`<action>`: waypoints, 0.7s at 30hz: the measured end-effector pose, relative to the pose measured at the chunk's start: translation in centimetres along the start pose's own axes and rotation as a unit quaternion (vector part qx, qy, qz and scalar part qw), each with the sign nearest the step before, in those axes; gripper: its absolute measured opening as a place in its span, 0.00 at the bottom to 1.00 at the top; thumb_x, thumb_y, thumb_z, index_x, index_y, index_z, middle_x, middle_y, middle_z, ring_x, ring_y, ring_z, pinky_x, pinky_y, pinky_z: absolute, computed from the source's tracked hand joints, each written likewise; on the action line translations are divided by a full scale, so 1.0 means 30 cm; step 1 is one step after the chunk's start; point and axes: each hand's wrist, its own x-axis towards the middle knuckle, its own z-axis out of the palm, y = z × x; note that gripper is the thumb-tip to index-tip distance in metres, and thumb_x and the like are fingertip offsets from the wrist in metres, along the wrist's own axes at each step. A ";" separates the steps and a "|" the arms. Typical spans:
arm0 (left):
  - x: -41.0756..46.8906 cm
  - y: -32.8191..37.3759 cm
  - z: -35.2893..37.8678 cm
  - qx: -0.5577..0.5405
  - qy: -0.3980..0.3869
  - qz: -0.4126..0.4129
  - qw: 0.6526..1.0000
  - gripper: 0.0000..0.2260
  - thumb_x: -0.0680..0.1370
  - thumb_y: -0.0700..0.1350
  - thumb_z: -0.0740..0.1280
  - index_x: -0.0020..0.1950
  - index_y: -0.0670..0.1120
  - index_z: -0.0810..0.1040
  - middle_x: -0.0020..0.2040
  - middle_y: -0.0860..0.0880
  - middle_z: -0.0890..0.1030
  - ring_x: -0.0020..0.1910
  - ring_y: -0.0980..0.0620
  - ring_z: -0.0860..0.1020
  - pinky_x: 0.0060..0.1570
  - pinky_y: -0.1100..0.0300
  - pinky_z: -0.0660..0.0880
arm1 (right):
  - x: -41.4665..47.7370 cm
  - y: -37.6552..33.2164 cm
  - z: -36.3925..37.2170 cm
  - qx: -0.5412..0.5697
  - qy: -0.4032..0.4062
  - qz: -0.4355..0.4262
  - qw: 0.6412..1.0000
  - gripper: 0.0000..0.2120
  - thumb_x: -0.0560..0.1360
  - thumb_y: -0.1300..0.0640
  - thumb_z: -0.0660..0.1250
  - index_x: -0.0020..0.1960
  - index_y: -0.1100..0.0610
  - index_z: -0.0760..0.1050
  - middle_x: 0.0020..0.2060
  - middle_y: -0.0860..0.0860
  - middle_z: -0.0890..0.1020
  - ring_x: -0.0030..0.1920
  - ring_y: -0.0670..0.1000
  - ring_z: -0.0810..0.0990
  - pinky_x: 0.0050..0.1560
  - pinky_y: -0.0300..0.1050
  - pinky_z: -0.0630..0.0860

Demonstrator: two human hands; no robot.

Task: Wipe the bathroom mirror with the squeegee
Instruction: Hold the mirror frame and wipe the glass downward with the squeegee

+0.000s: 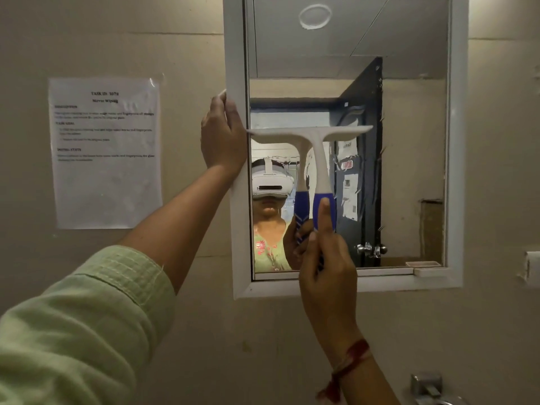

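Showing a single moment at a white-framed rectangular wall mirror (403, 159), the head view recorded both arms raised toward the glass. The right hand (327, 270) was closed around the blue grip of a white T-shaped plastic squeegee (314, 141), with one digit laid straight up the front of the grip and the other fingers curled behind it; the forearm rose steeply from the lower right, and a red thread bracelet (349, 363) circled the wrist. The squeegee stood upright, its handle pointing down and its wide blade lying level across the left half of the glass at about mid-height, the blade's left tip reaching the inner edge of the frame. Whether the blade edge pressed the glass could not be told, though its reflection appeared immediately beside it. The left hand (223, 133) was wrapped around the outer left edge of the mirror's white frame (236, 68), fingers hooked over the front face, the arm extended from the lower left in a pale green sleeve (87, 325) pushed up above the forearm. A printed paper sheet (106, 153) was taped to the beige wall (117, 33), left of the mirror. A metal fixture (426, 387) sat at the bottom right.
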 end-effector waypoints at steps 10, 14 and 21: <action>-0.003 0.001 0.002 0.001 0.003 -0.004 1.000 0.18 0.83 0.48 0.51 0.68 0.42 0.68 0.62 0.44 0.78 0.62 0.49 0.74 0.61 0.60 0.70 | -0.129 -0.008 -0.006 0.017 -0.010 0.025 0.999 0.24 0.78 0.52 0.53 0.73 0.49 0.53 0.42 0.54 0.76 0.34 0.41 0.71 0.36 0.29 0.73; 0.000 0.000 0.000 0.000 0.001 -0.014 1.000 0.18 0.83 0.48 0.51 0.68 0.43 0.68 0.61 0.44 0.78 0.61 0.47 0.75 0.62 0.51 0.72 | -0.038 -0.010 0.006 0.018 0.006 0.022 1.000 0.24 0.79 0.52 0.52 0.73 0.52 0.54 0.43 0.54 0.76 0.35 0.45 0.74 0.35 0.37 0.78; -0.001 0.002 -0.001 0.001 -0.007 -0.011 1.000 0.18 0.83 0.48 0.51 0.68 0.43 0.68 0.61 0.44 0.78 0.60 0.48 0.76 0.62 0.53 0.72 | -0.205 0.000 0.001 0.015 -0.025 0.038 0.999 0.25 0.78 0.52 0.53 0.73 0.47 0.50 0.40 0.55 0.75 0.31 0.38 0.68 0.33 0.25 0.69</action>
